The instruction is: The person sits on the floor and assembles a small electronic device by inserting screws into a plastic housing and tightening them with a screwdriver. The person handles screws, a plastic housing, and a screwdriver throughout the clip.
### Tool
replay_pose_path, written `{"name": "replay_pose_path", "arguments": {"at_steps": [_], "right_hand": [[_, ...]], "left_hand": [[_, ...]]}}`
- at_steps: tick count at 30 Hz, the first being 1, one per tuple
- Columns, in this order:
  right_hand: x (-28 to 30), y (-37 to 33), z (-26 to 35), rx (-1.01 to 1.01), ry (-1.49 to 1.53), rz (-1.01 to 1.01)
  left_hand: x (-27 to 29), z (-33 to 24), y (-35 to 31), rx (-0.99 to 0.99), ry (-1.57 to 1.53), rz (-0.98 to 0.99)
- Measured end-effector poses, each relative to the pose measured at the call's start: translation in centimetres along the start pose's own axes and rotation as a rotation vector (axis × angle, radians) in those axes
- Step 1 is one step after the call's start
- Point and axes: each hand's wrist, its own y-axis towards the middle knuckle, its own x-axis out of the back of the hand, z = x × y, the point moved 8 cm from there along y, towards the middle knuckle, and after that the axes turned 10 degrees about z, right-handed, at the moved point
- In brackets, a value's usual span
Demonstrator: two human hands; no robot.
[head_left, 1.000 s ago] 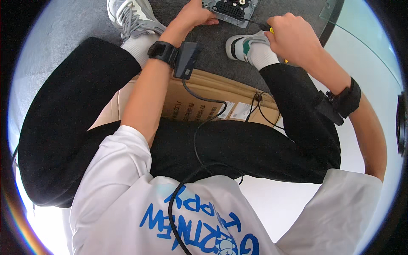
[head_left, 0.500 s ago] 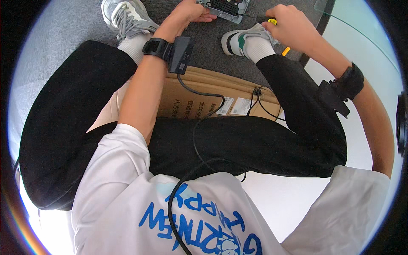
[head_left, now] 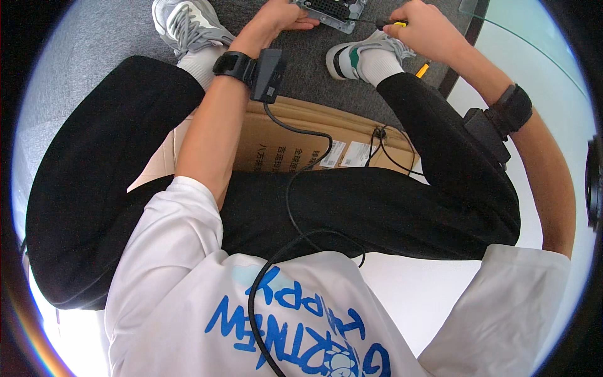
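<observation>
At the top edge, my left hand grips the near left side of a grey metal-framed device with a black perforated face. The upper part of this device is cut off by the picture's edge. My right hand is closed around the black and yellow handle of a screwdriver. Its thin shaft points left and reaches the device's right side; whether the tip sits in a screw I cannot tell. My fingers hide part of the handle.
Between my legs lies a brown cardboard box with white labels, on dark grey carpet. A yellow-handled item rests beside my right shoe. Black cables run across my lap. A glass edge stands at the upper right.
My right hand has turned at the wrist and shifted slightly up with the screwdriver. The device has moved a little up and left, and my left hand stays on it.
</observation>
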Motion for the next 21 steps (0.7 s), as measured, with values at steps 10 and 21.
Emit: {"name": "replay_pose_path", "arguments": {"at_steps": [10,21], "right_hand": [[-0.2,0.4,-0.4,-0.048,0.055,0.005],[-0.4,0.1,-0.6,-0.088,0.133,-0.010]], "left_hand": [[-0.4,-1.2,-0.5,0.015,0.044,-0.014],[-0.3,-1.2,-0.5,0.003,0.010,-0.044]]}}
